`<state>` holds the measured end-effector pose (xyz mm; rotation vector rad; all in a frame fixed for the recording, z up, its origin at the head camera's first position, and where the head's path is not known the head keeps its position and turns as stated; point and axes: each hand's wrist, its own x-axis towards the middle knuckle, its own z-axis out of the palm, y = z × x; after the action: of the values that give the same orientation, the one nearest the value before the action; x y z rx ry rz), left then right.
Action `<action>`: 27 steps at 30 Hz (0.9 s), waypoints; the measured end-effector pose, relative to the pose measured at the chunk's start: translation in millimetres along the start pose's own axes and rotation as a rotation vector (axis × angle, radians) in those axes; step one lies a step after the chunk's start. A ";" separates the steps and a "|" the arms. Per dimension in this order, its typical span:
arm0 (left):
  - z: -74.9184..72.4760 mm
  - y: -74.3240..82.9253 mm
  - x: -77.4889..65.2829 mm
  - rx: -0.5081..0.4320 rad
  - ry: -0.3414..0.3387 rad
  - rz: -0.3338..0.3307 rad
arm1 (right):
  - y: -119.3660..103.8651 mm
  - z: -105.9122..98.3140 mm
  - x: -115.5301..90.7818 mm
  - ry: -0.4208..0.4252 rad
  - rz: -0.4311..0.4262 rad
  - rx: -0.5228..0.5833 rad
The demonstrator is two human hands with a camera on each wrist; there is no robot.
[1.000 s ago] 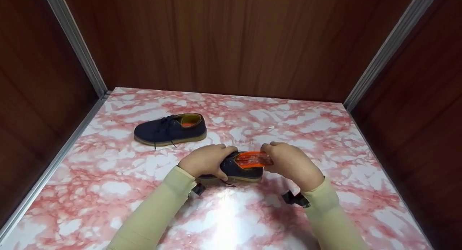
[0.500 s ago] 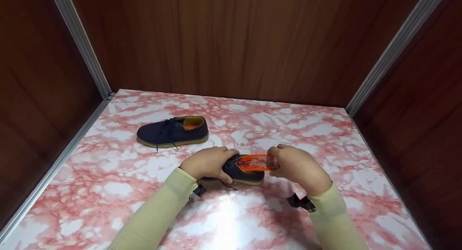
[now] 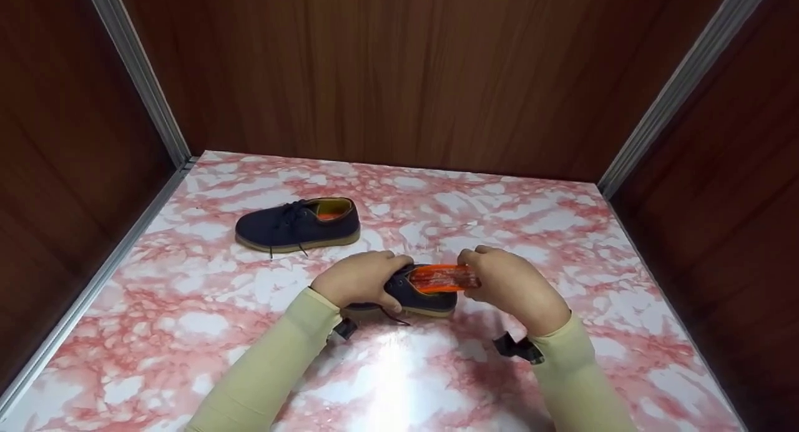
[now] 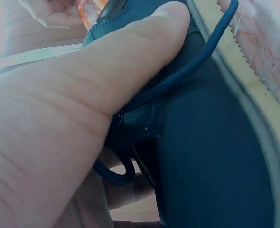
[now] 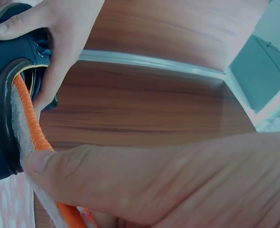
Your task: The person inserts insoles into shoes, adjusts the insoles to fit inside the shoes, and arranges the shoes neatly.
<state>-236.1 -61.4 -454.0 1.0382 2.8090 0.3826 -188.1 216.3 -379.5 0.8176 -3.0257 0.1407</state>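
Observation:
A dark navy lace-up shoe (image 3: 431, 302) with a tan sole sits on the marbled surface. My left hand (image 3: 362, 279) grips it across the laces, thumb on the near side and fingers over the far side. An orange-edged insole (image 3: 440, 278) slants out of the shoe's opening; its front part is hidden inside. My right hand (image 3: 515, 288) pinches the insole's outer end, with the thumb (image 5: 59, 171) against its whitish underside in the right wrist view. A loose lace (image 4: 197, 59) runs beside my left thumb.
The matching navy shoe (image 3: 296, 225) stands farther back to the left, something orange visible inside it. Dark wood panels (image 3: 399, 76) close off the back and both sides, joined by metal corner strips (image 3: 134, 63). The red-and-white marbled tabletop (image 3: 200, 323) lies beneath.
The insole's exposed part looks slightly longer than a second ago, and my right hand sits a little farther right. My left hand keeps its grip on the shoe; the view has shifted slightly.

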 end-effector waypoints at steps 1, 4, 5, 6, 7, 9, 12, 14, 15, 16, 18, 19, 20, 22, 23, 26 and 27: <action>0.0 0.0 0.1 0.001 0.003 0.001 | 0.1 0.2 0.3 0.001 -0.002 -0.003; 1.2 -0.1 0.2 0.005 0.004 0.004 | 0.2 1.3 0.4 0.003 -0.001 -0.010; 1.9 -0.2 0.3 0.005 0.002 0.004 | 0.1 1.7 0.5 -0.001 -0.001 -0.013; 2.4 -0.3 0.3 0.006 0.000 0.003 | 0.1 2.2 0.6 -0.004 0.002 -0.015; 3.0 -0.5 0.3 0.007 -0.003 0.002 | 0.2 2.5 0.9 -0.007 0.003 -0.016; 3.1 -0.7 0.5 0.007 -0.005 0.001 | 0.1 2.4 1.5 -0.014 0.010 -0.013; 2.1 -1.0 1.1 0.006 0.001 -0.003 | 0.0 1.6 2.6 -0.016 0.015 -0.003; 1.4 -1.2 1.2 0.001 0.005 -0.005 | -0.2 1.5 2.8 -0.009 0.011 0.000; 1.2 -1.2 1.1 0.000 0.007 -0.005 | -0.2 1.5 2.6 -0.005 0.009 0.000; 1.3 -1.6 1.1 -0.003 0.006 -0.005 | -0.3 1.9 2.7 0.002 0.004 -0.001; 1.4 -2.1 0.5 -0.006 -0.001 -0.005 | -0.3 3.1 2.6 0.014 -0.009 -0.005; 1.4 -2.3 0.3 -0.007 -0.005 -0.005 | 0.0 4.0 2.6 0.020 -0.015 -0.009; 1.4 -2.2 0.2 -0.008 -0.008 -0.005 | 0.1 4.7 2.8 0.024 -0.018 -0.008; 1.6 -2.3 0.5 -0.010 -0.007 -0.007 | 0.6 5.5 3.9 0.031 -0.027 -0.010; 1.1 -2.0 0.6 -0.010 -0.004 -0.008 | 0.7 5.7 4.4 0.031 -0.027 -0.010; 0.1 -1.5 1.2 -0.016 0.002 -0.010 | 1.0 5.1 6.0 0.025 -0.019 -0.008; -0.3 -1.5 1.5 -0.017 0.004 -0.011 | 1.1 4.7 6.6 0.024 -0.017 -0.009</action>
<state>-238.2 -61.5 -454.1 1.0189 2.8087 0.4068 -194.3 213.5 -384.0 0.8349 -2.9939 0.1356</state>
